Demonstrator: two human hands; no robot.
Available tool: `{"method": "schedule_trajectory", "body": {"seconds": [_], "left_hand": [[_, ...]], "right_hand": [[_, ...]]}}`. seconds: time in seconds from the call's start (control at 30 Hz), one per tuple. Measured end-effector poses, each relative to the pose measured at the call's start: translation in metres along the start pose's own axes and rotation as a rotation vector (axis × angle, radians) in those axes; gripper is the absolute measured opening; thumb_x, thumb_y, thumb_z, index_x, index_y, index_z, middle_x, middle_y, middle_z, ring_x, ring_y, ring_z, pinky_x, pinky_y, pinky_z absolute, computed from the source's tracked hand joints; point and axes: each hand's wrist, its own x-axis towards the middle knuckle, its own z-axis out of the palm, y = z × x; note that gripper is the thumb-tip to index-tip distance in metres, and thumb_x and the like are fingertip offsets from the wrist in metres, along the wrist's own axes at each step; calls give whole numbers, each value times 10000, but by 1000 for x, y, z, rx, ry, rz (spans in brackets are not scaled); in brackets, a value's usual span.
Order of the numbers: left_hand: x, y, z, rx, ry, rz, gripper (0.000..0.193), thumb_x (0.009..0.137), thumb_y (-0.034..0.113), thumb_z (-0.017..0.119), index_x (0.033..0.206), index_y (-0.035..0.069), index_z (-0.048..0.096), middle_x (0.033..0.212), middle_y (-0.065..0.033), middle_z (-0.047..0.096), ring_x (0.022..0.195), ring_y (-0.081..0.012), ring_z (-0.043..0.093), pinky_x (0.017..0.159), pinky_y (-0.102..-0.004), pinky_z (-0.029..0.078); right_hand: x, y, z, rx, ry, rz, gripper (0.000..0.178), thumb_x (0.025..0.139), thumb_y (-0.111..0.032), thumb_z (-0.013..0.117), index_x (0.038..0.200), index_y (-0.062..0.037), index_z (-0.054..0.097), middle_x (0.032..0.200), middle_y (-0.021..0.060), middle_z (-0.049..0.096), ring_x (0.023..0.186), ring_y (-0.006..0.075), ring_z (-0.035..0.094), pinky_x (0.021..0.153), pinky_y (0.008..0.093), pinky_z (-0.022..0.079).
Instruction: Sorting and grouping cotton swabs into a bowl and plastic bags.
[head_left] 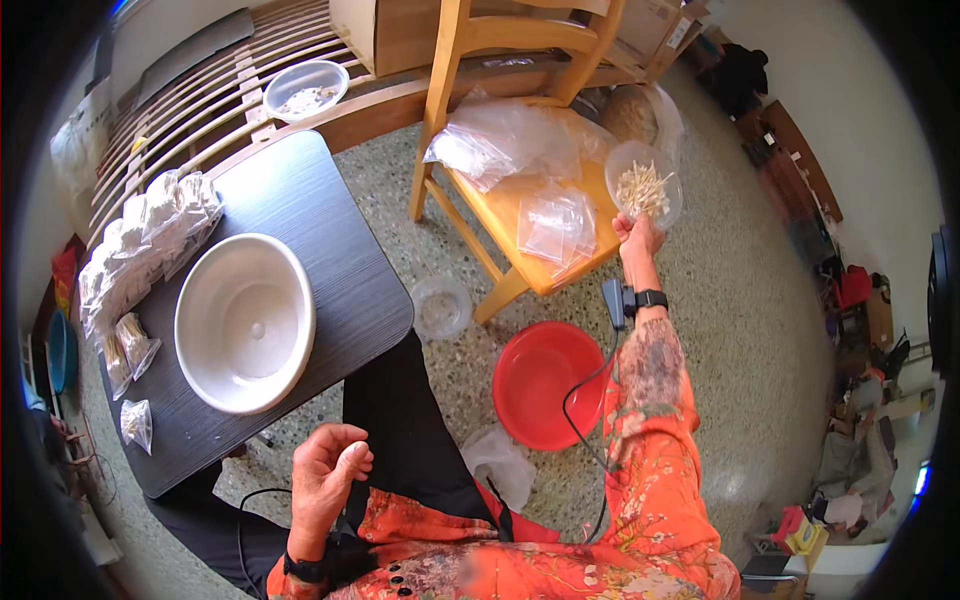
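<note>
My right hand point(638, 238) reaches far forward, its fingers closed on the near rim of a translucent plastic bowl point(630, 152). Short pale sticks point(645, 190) lie heaped in that bowl, beside the right edge of a wooden chair point(548, 278). Lower left, my left hand point(328, 470) is raised near the dark table's point(350, 270) front edge. Its fingers are loosely curled, apart from the thumb, and nothing shows in them. The nearest thing on the table is a white basin point(250, 330) with nothing visible inside.
Filled clear packets point(150, 235) pile along the table's left side, with several smaller ones nearer. Clear plastic bags point(555, 225) cover the chair seat. A red basin point(548, 385) and a clear tub point(441, 307) stand on the floor. A cable hangs from my right wrist.
</note>
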Motion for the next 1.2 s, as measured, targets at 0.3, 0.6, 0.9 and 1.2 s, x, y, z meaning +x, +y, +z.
{"method": "schedule_trajectory", "body": {"seconds": [0.3,0.6,0.9,1.2], "left_hand": [[-7,21,7,110,-15,139,137,890,92,588,972,-17,573,736,-33,603,642,-76,568,576,-210,470],[-15,27,-4,222,106,268,102,866,60,616,936,-12,597,764,3,592,664,-48,554,598,-190,446],[19,48,24,826,246,1014,178,693,-40,673,853,39,670,776,-63,545,661,-206,537,595,-300,432],[64,61,55,1007,-89,1041,282,631,-6,622,880,116,675,899,-87,490,850,-269,535,717,-354,463]], "right_hand": [[-214,-43,-11,-349,-789,172,444,829,-139,510,1218,67,452,729,102,604,476,125,562,412,258,522],[-326,-35,-16,-465,-1057,163,465,843,-75,445,1271,88,368,733,117,620,485,109,562,435,238,504],[-361,-46,-27,-553,-1012,13,494,849,-52,499,1299,81,343,683,78,618,479,95,558,442,226,474],[-363,-42,-34,-604,-1013,-207,495,864,-68,523,1307,69,348,571,66,585,453,102,549,430,255,443]]}}
